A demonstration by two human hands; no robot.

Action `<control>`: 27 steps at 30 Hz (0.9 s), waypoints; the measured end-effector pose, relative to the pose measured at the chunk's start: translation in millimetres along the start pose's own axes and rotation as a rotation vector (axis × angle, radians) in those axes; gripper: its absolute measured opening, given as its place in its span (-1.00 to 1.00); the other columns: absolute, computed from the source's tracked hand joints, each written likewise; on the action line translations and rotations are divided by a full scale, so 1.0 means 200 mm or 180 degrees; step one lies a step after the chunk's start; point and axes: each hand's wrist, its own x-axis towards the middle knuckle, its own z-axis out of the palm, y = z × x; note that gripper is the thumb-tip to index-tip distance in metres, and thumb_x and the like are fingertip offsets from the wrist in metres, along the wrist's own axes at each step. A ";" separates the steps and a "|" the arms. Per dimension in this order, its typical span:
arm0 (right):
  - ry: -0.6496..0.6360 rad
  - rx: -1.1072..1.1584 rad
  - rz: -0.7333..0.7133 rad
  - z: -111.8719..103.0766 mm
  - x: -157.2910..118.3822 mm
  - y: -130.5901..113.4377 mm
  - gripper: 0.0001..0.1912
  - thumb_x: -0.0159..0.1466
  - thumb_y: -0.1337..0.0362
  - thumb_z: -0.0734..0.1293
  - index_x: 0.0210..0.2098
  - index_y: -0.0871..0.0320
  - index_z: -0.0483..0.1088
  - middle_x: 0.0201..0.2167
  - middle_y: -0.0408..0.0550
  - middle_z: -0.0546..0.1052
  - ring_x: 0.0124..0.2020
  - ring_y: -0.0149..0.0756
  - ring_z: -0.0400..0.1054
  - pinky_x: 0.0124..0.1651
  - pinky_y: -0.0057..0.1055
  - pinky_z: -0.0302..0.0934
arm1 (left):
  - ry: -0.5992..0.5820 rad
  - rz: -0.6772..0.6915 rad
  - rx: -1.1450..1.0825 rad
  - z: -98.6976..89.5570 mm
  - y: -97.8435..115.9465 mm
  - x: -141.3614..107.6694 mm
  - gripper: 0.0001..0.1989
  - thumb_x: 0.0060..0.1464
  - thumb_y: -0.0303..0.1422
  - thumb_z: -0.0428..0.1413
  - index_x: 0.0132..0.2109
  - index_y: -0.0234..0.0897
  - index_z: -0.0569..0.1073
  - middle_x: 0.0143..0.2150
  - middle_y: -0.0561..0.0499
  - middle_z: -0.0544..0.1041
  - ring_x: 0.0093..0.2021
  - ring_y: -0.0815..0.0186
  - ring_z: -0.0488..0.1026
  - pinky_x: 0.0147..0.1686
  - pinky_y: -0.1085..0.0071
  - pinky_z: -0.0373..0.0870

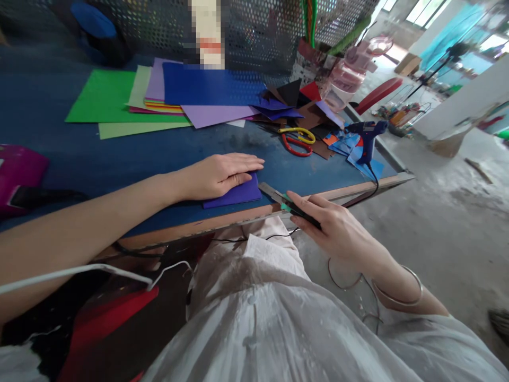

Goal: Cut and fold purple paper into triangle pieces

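Flat on a folded-looking piece of blue-purple paper (234, 197) lies my left hand (222, 172), its fingers stretched out together toward the right. The paper sits at the front edge of the blue table (167, 159). My right hand (330, 220) grips a utility knife (304, 213) with a dark handle and a bit of green near the front. The knife's blade (270, 191) is extended and points left, with its tip close to the paper's right edge. Whether the tip touches the paper I cannot tell.
Behind the hands lie stacked coloured sheets (214, 85), scissors (298, 140) with red and yellow handles, and paper scraps (318, 114). A blue glue gun (366, 140) stands at the right corner, its cord over the edge. A magenta object (19, 175) is at left.
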 end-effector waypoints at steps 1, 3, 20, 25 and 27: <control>-0.0023 -0.0018 0.0004 0.00 0.00 0.00 -0.47 0.55 0.14 0.16 0.44 0.13 0.26 0.05 0.13 0.60 -0.10 -0.12 0.58 -0.11 -0.21 0.45 | 0.0013 0.0013 -0.0006 0.00 -0.01 0.00 -0.46 0.45 -0.21 -0.13 0.38 -0.39 0.40 0.44 -0.16 0.41 0.49 0.14 0.26 0.51 0.10 0.13; -0.0064 0.0008 -0.0036 0.00 0.00 -0.01 -0.48 0.55 0.14 0.17 0.44 0.12 0.25 0.09 0.14 0.59 -0.06 -0.11 0.58 -0.07 -0.19 0.46 | 0.0000 0.0054 -0.0023 0.01 -0.02 0.00 -0.50 0.44 -0.24 -0.10 0.37 -0.28 0.44 0.44 -0.07 0.42 0.52 0.16 0.22 0.51 0.11 0.12; -0.0332 0.0017 -0.0276 0.04 0.00 -0.14 -0.47 0.55 0.16 0.16 0.45 0.12 0.23 0.03 0.11 0.57 -0.13 -0.10 0.58 -0.16 -0.21 0.47 | 0.0290 0.0245 0.0131 0.01 -0.07 -0.02 -0.60 0.39 -0.05 0.05 0.09 -0.08 0.69 0.22 -0.04 0.64 0.21 0.12 0.50 0.28 0.19 0.34; -0.0201 -0.0030 -0.0396 0.06 0.01 -0.14 -0.48 0.55 0.17 0.16 0.45 0.11 0.24 0.01 0.10 0.57 -0.19 -0.18 0.58 -0.22 -0.29 0.44 | 0.0295 0.0169 0.0379 0.03 -0.08 -0.05 -0.59 0.42 -0.03 0.00 0.15 0.01 0.65 0.26 0.02 0.61 0.26 0.11 0.47 0.31 0.15 0.27; -0.0212 -0.0036 -0.0434 0.07 0.02 -0.14 -0.48 0.55 0.16 0.16 0.45 0.11 0.24 0.00 0.09 0.57 -0.22 -0.19 0.58 -0.24 -0.29 0.44 | 0.0128 0.0171 0.0426 0.02 -0.08 -0.06 -0.56 0.44 -0.04 -0.05 0.21 0.00 0.60 0.32 0.01 0.56 0.36 0.10 0.41 0.36 0.14 0.21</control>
